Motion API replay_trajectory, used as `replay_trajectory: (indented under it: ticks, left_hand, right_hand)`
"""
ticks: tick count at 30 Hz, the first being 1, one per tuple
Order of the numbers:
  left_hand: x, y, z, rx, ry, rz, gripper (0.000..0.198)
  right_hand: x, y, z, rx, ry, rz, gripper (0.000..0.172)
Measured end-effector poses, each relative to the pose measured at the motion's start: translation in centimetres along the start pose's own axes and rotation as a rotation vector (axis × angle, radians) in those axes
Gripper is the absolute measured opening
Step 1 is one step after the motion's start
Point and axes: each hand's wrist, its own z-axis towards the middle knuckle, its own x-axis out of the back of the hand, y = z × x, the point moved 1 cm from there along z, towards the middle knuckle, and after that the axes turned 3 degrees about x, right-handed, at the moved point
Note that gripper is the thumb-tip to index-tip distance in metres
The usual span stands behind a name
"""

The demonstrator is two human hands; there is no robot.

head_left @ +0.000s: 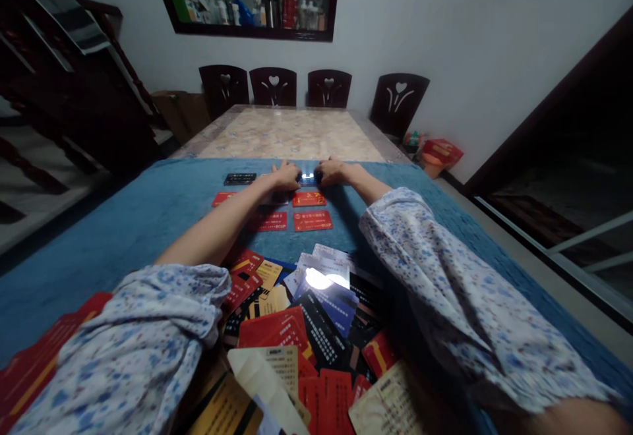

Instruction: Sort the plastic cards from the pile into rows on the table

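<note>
My left hand [287, 176] and my right hand [333, 171] reach to the far part of a blue cloth [163, 204]. Between them is a shiny bluish card [308, 178], with the fingers of each hand closed at one end of it; glare hides its print. Nearer to me lie a red card with yellow marks [309, 198] and another red card [313, 221]. Left of these are a black card [240, 179], a red card [223, 198] and a red card [271, 222], partly covered by my left forearm.
A mixed heap of cards [316, 310] in red, gold, black and purple lies close to me. More red cards [49, 356] show beside my left sleeve. Beyond the cloth the marble-look tabletop [297, 128] continues towards several dark wooden chairs [329, 89] by the wall.
</note>
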Motion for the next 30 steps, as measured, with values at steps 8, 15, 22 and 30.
replay_trajectory:
  ticks: [8,15,22,30]
  left_hand:
    - [-0.1,0.5,0.0,0.015,0.019,-0.004,0.051]
    - [0.0,0.7,-0.2,0.004,0.031,0.016,0.055]
    - [0.0,0.3,-0.6,-0.022,0.077,-0.009,0.061]
    - [0.5,0.6,-4.2,-0.088,0.205,-0.006,0.053]
  right_hand:
    - [1.0,-1.2,-0.3,-0.095,-0.076,-0.027,0.044]
    - [1.6,-2.0,-1.2,-0.104,-0.062,-0.044,0.047]
    - [2.0,-2.0,-2.6,-0.072,0.045,-0.058,0.058]
    - [2.3,-3.0,-7.5,-0.007,0.216,0.043,0.036]
